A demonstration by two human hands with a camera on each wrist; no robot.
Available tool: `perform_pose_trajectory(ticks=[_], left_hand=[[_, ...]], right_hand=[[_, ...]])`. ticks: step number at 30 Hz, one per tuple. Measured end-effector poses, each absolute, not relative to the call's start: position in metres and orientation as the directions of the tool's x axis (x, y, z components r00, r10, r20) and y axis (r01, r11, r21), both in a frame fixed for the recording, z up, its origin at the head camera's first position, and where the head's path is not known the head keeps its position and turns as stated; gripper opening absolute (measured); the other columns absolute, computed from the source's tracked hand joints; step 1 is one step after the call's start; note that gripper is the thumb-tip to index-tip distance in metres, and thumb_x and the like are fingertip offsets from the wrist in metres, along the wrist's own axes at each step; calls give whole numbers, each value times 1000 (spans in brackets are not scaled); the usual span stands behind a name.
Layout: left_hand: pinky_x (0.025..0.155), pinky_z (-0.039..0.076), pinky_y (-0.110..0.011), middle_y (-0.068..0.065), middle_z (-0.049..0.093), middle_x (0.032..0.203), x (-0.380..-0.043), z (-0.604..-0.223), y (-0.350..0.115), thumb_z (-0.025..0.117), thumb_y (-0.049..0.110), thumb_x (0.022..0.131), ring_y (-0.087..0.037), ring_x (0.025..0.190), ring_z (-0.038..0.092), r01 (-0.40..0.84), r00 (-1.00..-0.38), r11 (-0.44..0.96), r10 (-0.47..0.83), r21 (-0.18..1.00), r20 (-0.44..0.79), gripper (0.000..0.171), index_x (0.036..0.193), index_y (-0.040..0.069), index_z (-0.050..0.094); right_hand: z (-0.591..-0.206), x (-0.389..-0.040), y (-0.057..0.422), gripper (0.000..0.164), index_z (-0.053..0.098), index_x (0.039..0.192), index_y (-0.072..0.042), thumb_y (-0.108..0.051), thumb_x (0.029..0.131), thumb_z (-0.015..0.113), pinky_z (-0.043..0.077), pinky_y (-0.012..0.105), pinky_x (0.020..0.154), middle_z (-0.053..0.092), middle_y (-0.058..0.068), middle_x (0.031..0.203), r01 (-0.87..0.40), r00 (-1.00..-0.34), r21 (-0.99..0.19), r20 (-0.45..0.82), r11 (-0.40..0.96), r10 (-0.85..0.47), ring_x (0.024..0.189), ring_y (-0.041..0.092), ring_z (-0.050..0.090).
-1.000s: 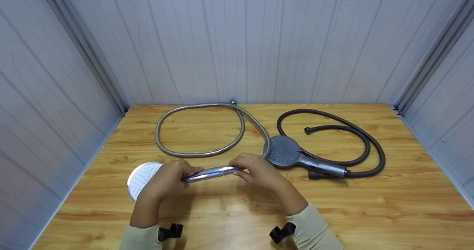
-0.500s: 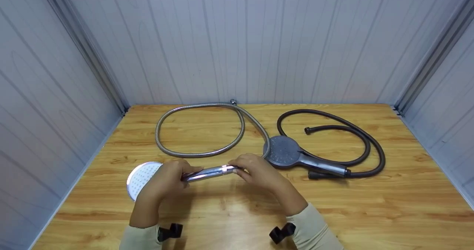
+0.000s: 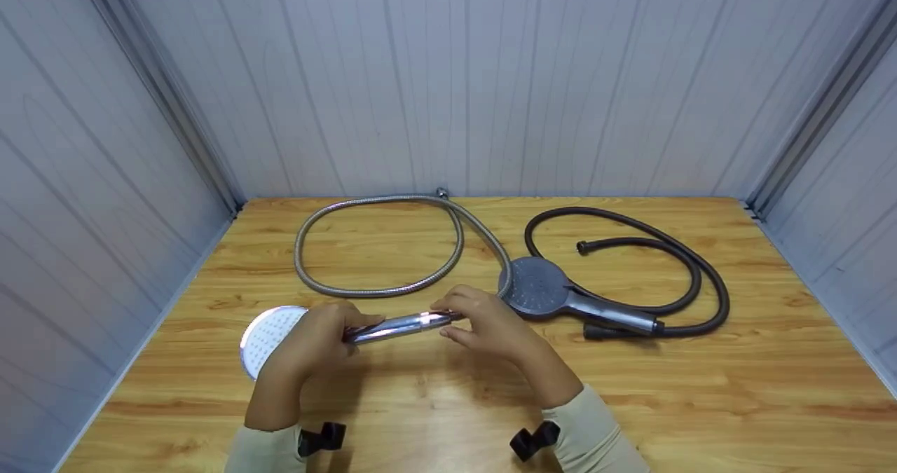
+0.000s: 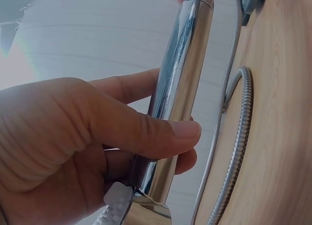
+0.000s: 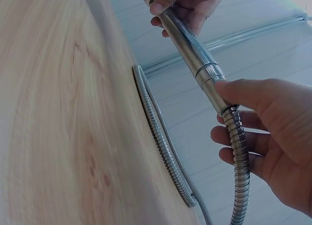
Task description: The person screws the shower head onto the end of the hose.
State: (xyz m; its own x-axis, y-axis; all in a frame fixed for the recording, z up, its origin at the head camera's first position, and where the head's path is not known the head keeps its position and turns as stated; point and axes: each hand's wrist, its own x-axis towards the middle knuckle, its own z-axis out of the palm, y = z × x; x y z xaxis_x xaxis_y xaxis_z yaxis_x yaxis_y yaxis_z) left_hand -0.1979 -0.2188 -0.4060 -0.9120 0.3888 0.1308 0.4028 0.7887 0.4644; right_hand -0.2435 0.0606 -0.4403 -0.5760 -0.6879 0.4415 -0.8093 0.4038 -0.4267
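While the left hand (image 3: 312, 340) grips one chrome showerhead (image 3: 392, 328), the right hand (image 3: 492, 327) loosely encircles its collar (image 5: 210, 81); two hoses (image 3: 378, 293) show.

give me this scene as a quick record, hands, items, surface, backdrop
left hand: holds the chrome shower head by its handle
right hand: at the handle's end, where the chrome hose meets it
chrome hose layout: loops across the table
dark shower head: on the table, spray face up
dark hose: looped beside it
surface: wood-grain table
backdrop: pale panelled walls
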Motion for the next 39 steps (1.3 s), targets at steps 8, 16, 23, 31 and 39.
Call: perform_pose_trajectory(ticks=[8,16,23,31,39], left_hand=[[56,39,-27,9,61,78,-198,-406,-219,68,-18,67,-13,66,45,396,-914,787,385,474,125,59,115,15,74],[56,39,-28,9,62,77,-198,-406,-219,68,-18,67,-13,66,46,397,-914,786,387,473,123,58,114,15,74],[55,39,-27,9,61,77,-198,-406,-219,68,-18,67,-12,66,46,396,-914,784,385,478,124,59,114,16,74],[57,41,-27,9,62,78,-197,-407,-219,65,-19,67,-12,67,46,425,-903,781,401,458,154,58,113,14,75],[58,41,-28,9,62,78,-197,-407,-219,66,-18,67,-12,67,46,412,-909,787,393,460,141,58,114,16,75]], right_hand=[[-442,-244,60,25,68,107,-9,-4,83,75,51,29,82,64,2,103,-826,-556,-407,471,390,-685,95,15,62],[-441,-244,60,24,69,107,-8,-4,84,75,51,29,81,65,3,102,-826,-555,-414,469,383,-687,94,15,62],[-442,-244,60,24,70,107,-8,-3,85,74,51,29,81,66,3,101,-826,-554,-416,468,381,-688,94,15,63],[-441,-244,60,22,71,108,-7,-5,87,72,51,30,79,68,3,98,-829,-549,-411,465,380,-695,90,15,63],[-439,-243,60,22,71,111,-5,-8,89,69,51,31,79,69,4,99,-831,-550,-382,449,405,-705,88,17,63]])
